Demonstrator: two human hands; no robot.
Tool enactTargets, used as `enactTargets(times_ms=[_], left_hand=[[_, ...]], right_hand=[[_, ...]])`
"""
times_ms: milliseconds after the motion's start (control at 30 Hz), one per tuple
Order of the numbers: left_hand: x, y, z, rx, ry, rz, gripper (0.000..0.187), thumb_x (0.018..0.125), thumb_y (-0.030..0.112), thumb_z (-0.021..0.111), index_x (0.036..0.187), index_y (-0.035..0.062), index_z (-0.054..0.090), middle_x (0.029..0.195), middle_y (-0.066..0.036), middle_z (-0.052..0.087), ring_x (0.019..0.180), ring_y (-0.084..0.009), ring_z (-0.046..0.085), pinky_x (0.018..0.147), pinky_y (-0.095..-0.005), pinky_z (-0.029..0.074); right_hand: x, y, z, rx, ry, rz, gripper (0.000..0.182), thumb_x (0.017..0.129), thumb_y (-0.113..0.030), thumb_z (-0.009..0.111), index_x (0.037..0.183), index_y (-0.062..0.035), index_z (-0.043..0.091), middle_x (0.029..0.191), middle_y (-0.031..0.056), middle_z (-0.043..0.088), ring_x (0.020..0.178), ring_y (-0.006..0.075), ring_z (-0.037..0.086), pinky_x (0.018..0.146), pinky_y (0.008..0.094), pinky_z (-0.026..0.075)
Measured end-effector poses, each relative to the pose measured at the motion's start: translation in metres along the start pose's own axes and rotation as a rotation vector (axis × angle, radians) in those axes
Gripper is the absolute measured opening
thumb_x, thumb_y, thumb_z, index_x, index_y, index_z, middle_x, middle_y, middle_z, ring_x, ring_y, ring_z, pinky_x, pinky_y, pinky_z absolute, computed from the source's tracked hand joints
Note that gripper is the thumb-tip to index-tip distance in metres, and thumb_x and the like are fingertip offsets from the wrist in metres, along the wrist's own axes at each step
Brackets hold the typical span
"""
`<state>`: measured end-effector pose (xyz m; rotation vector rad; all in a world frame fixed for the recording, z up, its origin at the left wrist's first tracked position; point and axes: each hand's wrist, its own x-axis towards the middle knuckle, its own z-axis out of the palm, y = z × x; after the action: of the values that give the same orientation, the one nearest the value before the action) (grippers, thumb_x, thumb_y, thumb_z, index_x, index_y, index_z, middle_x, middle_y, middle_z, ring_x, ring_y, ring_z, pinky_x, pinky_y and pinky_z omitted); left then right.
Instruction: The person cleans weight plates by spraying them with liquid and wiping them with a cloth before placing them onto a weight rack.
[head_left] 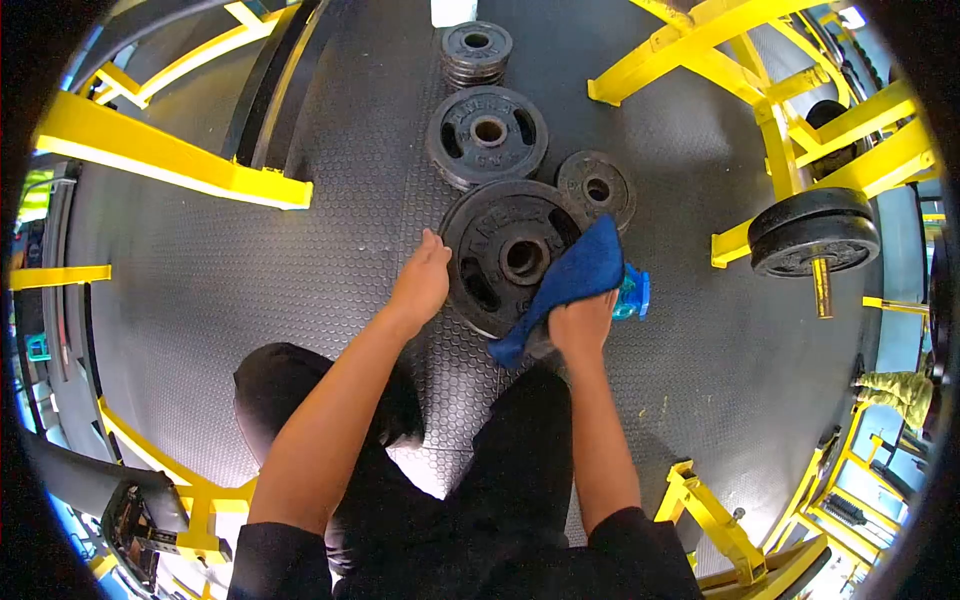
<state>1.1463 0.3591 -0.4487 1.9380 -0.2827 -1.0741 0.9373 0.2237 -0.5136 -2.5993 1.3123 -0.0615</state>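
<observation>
A large black weight plate lies flat on the floor in front of my knees, seemingly on top of another plate. My left hand is at its left rim, fingers stretched out and close together; whether they press on the rim is hard to tell. A blue cloth is bunched in my right hand, whose fingers are mostly hidden under it. The cloth drapes over the plate's right side and hangs past its lower edge. Just right of that hand is a turquoise see-through container with a blue top, partly covered.
Beyond lie a stack of mid-size plates, a stack of small plates and a single small plate. Yellow frames stand left and right. Plates hang on a right-hand peg. The floor is textured black rubber.
</observation>
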Motion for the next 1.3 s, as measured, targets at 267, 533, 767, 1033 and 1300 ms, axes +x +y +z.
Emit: enactTargets(times_ms=[267, 533, 767, 1033, 1300], left_hand=[[-0.007, -0.004, -0.007, -0.141, -0.099, -0.022, 0.066, 0.102, 0.028, 0.037, 0.152, -0.0076, 0.014, 0.163, -0.018, 0.012, 0.152, -0.0244, 0.010, 0.121, -0.0313, 0.011], [0.019, -0.057, -0.001, -0.470, -0.059, -0.068, 0.075, 0.102, 0.031, 0.042, 0.155, -0.0022, 0.002, 0.164, -0.013, 0.012, 0.151, -0.0196, 0.012, 0.121, -0.0320, 0.014], [-0.017, -0.012, 0.003, -0.202, -0.061, -0.073, 0.080, 0.104, 0.039, 0.040, 0.153, -0.0068, -0.003, 0.163, -0.021, 0.003, 0.152, -0.0256, 0.007, 0.122, -0.0337, 0.008], [0.000, -0.040, 0.007, -0.342, -0.097, -0.030, 0.080, 0.104, 0.040, 0.038, 0.153, -0.0058, -0.006, 0.163, -0.021, -0.001, 0.152, -0.0267, 0.005, 0.122, -0.0335, 0.005], [0.005, -0.047, 0.007, -0.480, -0.073, -0.028, 0.078, 0.104, 0.044, 0.036, 0.154, -0.0057, 0.002, 0.163, -0.019, 0.004, 0.152, -0.0260, 0.008, 0.122, -0.0342, 0.008]], right_hand=[[0.128, -0.070, -0.009, -0.093, 0.015, -0.098, 0.031, 0.089, -0.015, 0.047, 0.106, 0.0017, 0.066, 0.119, 0.0161, 0.061, 0.113, 0.0330, 0.056, 0.099, 0.0468, 0.040], [0.072, -0.146, 0.015, -0.020, 0.012, -0.705, 0.049, 0.091, -0.028, 0.058, 0.136, -0.0082, 0.054, 0.153, 0.0061, 0.038, 0.145, 0.0292, 0.028, 0.120, 0.0476, 0.017], [0.125, -0.080, -0.018, -0.001, 0.095, -0.411, 0.070, 0.094, -0.050, 0.053, 0.149, -0.0097, 0.037, 0.150, 0.0152, 0.042, 0.141, 0.0327, 0.037, 0.116, 0.0480, 0.027], [0.021, -0.003, -0.014, 0.363, 0.103, 0.018, 0.072, 0.098, -0.030, 0.050, 0.149, 0.0104, 0.019, 0.154, 0.0296, 0.026, 0.143, 0.0437, 0.027, 0.117, 0.0456, 0.027], [-0.071, -0.095, -0.008, -0.031, -0.106, -0.111, 0.077, 0.095, -0.031, 0.052, 0.151, 0.0081, 0.018, 0.160, 0.0243, 0.017, 0.149, 0.0383, 0.017, 0.119, 0.0482, 0.019]])
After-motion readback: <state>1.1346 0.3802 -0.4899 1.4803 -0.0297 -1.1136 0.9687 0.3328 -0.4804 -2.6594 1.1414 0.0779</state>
